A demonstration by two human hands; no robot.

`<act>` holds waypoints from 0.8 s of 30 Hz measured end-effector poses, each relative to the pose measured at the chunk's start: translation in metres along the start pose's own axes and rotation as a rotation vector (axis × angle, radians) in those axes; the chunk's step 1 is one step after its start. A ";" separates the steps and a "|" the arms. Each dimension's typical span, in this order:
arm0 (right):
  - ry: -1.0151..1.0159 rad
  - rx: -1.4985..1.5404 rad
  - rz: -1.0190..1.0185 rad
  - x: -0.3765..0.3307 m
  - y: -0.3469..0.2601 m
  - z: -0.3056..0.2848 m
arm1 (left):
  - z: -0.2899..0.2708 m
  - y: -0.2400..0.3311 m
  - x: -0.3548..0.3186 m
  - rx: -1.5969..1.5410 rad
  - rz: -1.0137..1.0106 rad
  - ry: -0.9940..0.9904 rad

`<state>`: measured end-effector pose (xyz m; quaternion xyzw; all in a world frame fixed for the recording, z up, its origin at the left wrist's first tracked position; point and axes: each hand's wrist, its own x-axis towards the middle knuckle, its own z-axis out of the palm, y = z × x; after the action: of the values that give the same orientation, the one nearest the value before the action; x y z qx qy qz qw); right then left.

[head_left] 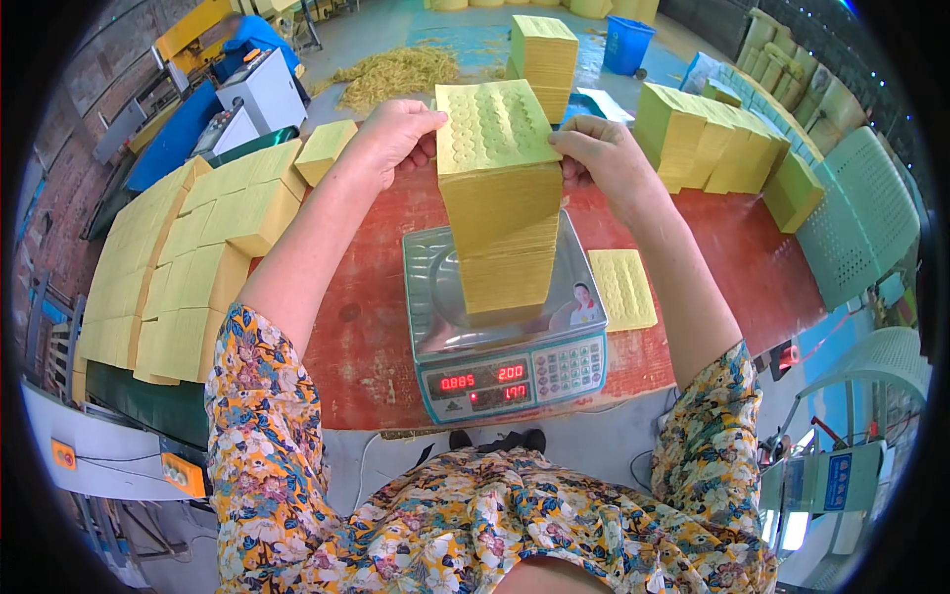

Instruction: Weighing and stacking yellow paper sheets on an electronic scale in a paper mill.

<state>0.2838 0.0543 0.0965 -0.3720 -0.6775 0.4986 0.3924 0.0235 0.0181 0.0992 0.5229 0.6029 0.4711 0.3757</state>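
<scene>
A tall stack of yellow paper sheets [503,223], its top punched with rows of round marks, stands on the metal pan of a digital weighing scale [427,327]. At the upper left edge of the stack, my left hand [398,139] is closed, its thumb against the top sheet and its fingers curled. Opposite it, my right hand [602,158] pinches the right edge near the top. How many sheets lie between my fingers cannot be made out. A red display is lit on the scale's front. A thin yellow sheet pile [623,289] lies right of the scale.
Yellow stacks [188,257] crowd the left side, and more stacks [703,139] line the back right of the red table [356,346]. Another tall stack [544,59] stands behind. A blue bin [628,47], a scrap heap [401,76] and a person in blue [259,40] are farther off.
</scene>
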 end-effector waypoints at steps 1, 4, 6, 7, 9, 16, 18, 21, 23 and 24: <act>0.000 -0.002 -0.004 -0.002 -0.001 0.000 | 0.001 0.000 -0.001 0.001 -0.001 -0.004; 0.007 -0.021 -0.018 -0.003 0.001 -0.001 | 0.003 -0.001 -0.002 -0.010 -0.008 0.007; 0.014 -0.037 -0.030 -0.004 0.002 -0.002 | 0.004 -0.003 0.000 -0.003 0.008 0.019; 0.003 -0.055 -0.015 -0.005 0.001 -0.002 | 0.005 -0.004 0.000 -0.002 0.007 0.018; -0.007 -0.069 0.003 -0.006 0.002 -0.002 | 0.007 -0.004 -0.002 -0.016 0.011 0.025; 0.076 -0.019 -0.158 -0.019 0.005 -0.008 | 0.012 -0.018 -0.018 0.047 0.190 0.234; 0.142 -0.028 -0.206 -0.041 0.009 -0.016 | 0.012 -0.026 -0.044 -0.061 0.272 0.414; 0.186 0.060 -0.188 -0.088 0.032 -0.025 | 0.001 -0.054 -0.092 -0.170 0.248 0.430; 0.161 0.125 -0.101 -0.113 0.054 -0.033 | -0.011 -0.085 -0.118 -0.200 0.164 0.510; 0.148 0.131 -0.066 -0.119 0.063 -0.036 | -0.019 -0.099 -0.133 -0.202 0.085 0.563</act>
<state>0.3731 -0.0241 0.0235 -0.3591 -0.6245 0.4997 0.4811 0.0005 -0.1168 0.0038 0.3567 0.6108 0.6704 0.2240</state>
